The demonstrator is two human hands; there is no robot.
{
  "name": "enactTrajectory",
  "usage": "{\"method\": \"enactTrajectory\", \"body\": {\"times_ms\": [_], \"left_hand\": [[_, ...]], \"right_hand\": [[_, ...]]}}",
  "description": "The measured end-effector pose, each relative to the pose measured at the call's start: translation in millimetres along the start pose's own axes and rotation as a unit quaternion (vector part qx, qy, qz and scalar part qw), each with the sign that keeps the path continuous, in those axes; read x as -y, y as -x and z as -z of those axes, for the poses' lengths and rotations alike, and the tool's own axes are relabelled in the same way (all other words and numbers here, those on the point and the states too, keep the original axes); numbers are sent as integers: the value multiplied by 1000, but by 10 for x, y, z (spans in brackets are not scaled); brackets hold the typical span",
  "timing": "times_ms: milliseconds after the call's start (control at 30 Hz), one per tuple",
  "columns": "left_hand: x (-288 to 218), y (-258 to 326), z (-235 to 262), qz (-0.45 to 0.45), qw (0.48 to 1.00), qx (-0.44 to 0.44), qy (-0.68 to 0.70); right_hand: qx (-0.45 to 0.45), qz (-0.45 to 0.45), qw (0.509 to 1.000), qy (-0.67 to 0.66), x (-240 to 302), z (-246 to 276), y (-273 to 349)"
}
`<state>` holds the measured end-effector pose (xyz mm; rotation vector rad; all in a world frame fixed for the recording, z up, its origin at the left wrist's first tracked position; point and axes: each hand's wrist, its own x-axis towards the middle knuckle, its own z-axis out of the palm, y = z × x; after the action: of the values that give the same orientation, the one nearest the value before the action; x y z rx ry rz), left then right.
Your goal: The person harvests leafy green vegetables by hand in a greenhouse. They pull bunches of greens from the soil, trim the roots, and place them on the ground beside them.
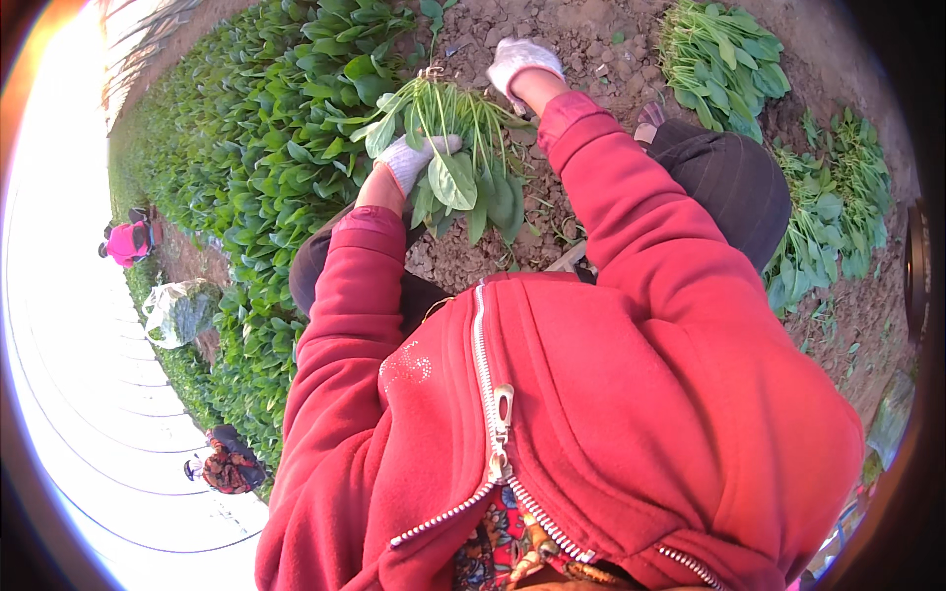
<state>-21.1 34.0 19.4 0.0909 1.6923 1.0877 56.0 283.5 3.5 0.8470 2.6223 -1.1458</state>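
Note:
In a white glove, my left hand [416, 161] is closed around a bunch of spinach [455, 177]. Its broad green leaves hang toward me, and the pale stems and root ends point away. To the right of the bunch, my right hand [524, 65], also in a white glove, is held over the bare soil, apart from the spinach. Its fingers look curled in; whatever they may hold is hidden by the glove.
A dense bed of growing spinach [246, 148] fills the left. Pulled spinach lies in a pile [724, 64] at the far right, with a looser heap [833, 207] nearer. Two other people [128, 241] [229, 461] and a clear plastic bag [182, 312] are at the left edge.

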Motion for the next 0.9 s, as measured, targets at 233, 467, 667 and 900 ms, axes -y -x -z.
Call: {"method": "enactTrajectory", "body": {"times_ms": [233,467,667,900], "left_hand": [[29,6,45,-22,999,25,-32],[89,29,101,16,995,21,-92],[70,171,75,-48,997,47,-45],[-32,279,43,-56,997,29,-55]], "right_hand": [[246,113,722,-637,226,79,121],[-200,-2,968,-151,207,42,72],[6,159,980,-121,14,-22,68],[4,213,977,-26,326,-58,256]]}}
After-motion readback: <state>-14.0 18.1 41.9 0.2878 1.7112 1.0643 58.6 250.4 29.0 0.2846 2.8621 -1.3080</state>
